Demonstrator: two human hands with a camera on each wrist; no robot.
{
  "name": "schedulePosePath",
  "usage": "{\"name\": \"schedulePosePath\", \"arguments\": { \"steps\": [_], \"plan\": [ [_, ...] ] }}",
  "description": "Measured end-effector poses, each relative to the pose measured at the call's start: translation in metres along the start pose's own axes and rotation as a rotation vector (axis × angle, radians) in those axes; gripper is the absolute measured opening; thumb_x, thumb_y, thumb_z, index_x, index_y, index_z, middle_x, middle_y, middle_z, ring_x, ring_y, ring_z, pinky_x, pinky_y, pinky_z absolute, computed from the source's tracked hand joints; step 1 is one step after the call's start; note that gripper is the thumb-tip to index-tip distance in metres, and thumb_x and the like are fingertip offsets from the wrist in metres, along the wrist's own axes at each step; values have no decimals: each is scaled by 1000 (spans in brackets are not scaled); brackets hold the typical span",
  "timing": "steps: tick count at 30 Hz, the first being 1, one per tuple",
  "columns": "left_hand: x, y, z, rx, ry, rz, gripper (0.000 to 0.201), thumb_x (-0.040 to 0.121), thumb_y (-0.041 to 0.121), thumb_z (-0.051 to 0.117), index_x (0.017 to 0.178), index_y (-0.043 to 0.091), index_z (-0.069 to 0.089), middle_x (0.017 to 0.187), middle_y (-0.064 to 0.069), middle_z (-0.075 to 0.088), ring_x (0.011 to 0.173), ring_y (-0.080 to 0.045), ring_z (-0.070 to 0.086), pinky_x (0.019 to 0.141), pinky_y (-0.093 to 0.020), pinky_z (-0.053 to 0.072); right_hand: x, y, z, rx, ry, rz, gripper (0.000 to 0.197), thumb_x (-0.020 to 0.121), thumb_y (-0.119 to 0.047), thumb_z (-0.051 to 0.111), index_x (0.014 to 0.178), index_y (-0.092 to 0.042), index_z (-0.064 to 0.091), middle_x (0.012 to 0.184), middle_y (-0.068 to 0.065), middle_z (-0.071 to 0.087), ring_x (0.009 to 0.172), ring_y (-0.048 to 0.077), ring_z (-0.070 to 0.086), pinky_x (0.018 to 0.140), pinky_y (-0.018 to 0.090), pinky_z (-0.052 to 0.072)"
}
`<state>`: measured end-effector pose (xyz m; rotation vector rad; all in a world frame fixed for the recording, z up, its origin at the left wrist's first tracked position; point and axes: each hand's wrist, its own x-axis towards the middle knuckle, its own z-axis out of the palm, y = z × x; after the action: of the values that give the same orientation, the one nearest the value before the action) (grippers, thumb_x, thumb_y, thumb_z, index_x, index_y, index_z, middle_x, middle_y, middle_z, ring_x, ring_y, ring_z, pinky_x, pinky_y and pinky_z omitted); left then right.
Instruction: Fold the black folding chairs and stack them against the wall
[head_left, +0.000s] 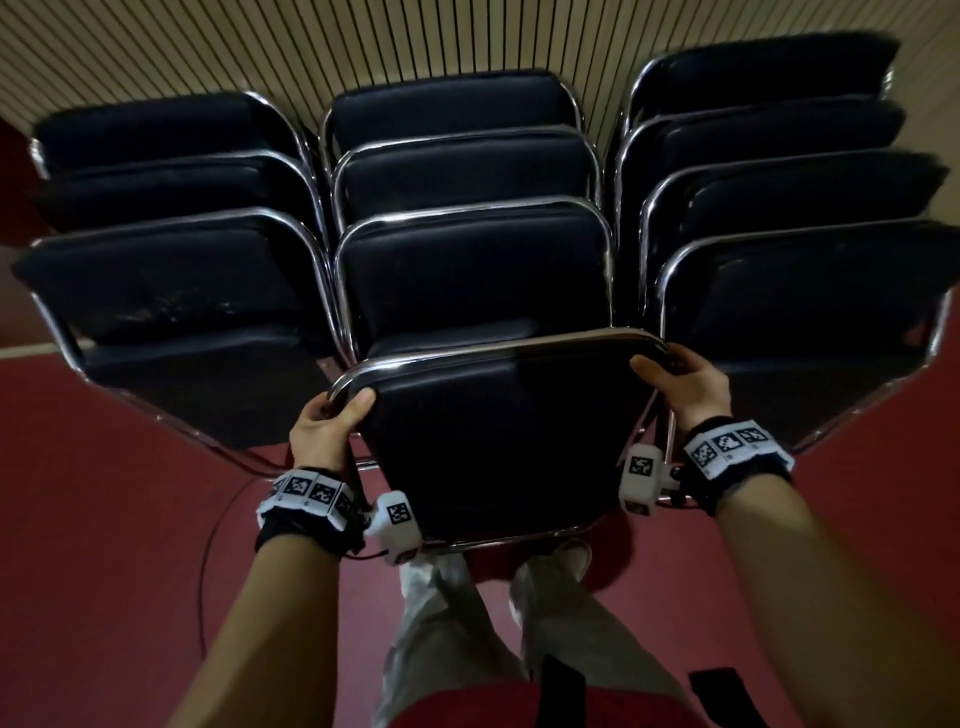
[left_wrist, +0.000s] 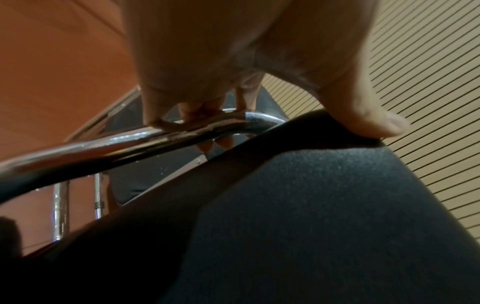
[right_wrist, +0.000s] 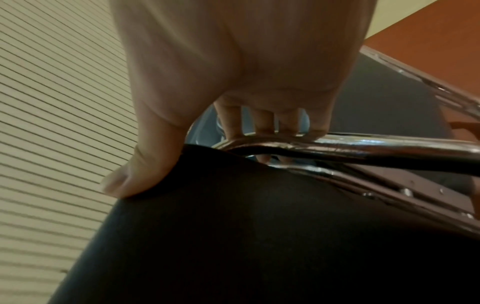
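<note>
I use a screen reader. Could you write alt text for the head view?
Both hands, left hand and right hand, grip the top corners of a folded black chair, held before three rows of folded chairs stacked against a slatted wall on red floor.

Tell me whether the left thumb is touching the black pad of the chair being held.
Touching. The left wrist view shows the thumb pressed flat on the top edge of the black pad, no gap, while the fingers curl round the chrome frame.

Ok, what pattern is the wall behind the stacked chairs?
Beige wall with thin dark vertical stripes, like slats; clearest in the head view.
</note>
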<state>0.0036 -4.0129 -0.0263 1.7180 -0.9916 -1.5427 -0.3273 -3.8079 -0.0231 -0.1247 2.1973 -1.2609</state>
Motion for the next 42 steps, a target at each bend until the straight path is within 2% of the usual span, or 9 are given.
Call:
{"name": "schedulePosePath", "arguments": {
  "steps": [3,8,12,18,23,29,33,39,42],
  "plan": [
    [25,6,4,35,-29,-24,49,78,17,84,121,11,62,98,4,68,94,-16,66,87,-27,51,10,-5,15,-6,-14,26,30,72,-37,85,97,-32,69,89,-14,69,93,14,67,79,20,48],
    [65,24,14,84,-55,-85,44,73,23,88,110,17,64,101,0,70,100,-23,67,99,-41,53,28,-16,38,69,19,48,36,69,-35,87,101,-28,72,93,-8,73,92,13,69,83,23,51],
    [89,37,20,128,-58,-108,88,45,46,96,121,13,66,113,-7,72,106,-26,68,100,-47,53,43,-29,54,78,24,65,39,63,-38,90,98,-28,75,92,-5,76,90,16,72,90,34,56],
    [117,48,23,168,-108,-124,111,26,64,95,122,17,67,111,-5,74,104,-25,71,99,-46,53,58,-46,64,44,8,51,31,66,-36,89,93,-27,76,90,-4,76,89,14,72,92,35,56],
    [117,57,30,163,-128,-136,83,57,43,94,127,13,63,114,-6,72,105,-25,69,103,-46,51,62,-52,69,30,8,45,33,71,-36,86,99,-25,75,93,-7,75,92,11,70,85,23,53],
    [112,49,34,94,-101,-155,64,69,38,89,123,17,62,112,-4,70,104,-24,68,101,-46,51,57,-52,73,56,3,76,38,75,-39,83,108,-31,65,101,-12,70,96,9,65,86,24,48],
    [104,45,40,48,-56,-165,80,61,45,92,130,22,59,123,-4,67,112,-26,65,106,-47,47,54,-57,76,27,16,103,68,78,-44,79,138,-26,53,123,-3,62,113,17,59,94,28,46],
    [96,44,49,7,16,-190,118,55,51,90,154,22,35,146,-7,53,127,-27,56,112,-45,41,52,-56,72,-5,-21,131,89,76,-51,78,150,-22,37,146,2,50,130,22,50,100,28,40],
    [88,44,56,77,63,-161,99,75,50,81,156,20,31,153,-7,44,136,-28,47,115,-41,37,47,-57,74,29,-32,132,90,80,-49,75,153,-19,32,150,3,44,134,23,46,101,27,37]
  ]
}}
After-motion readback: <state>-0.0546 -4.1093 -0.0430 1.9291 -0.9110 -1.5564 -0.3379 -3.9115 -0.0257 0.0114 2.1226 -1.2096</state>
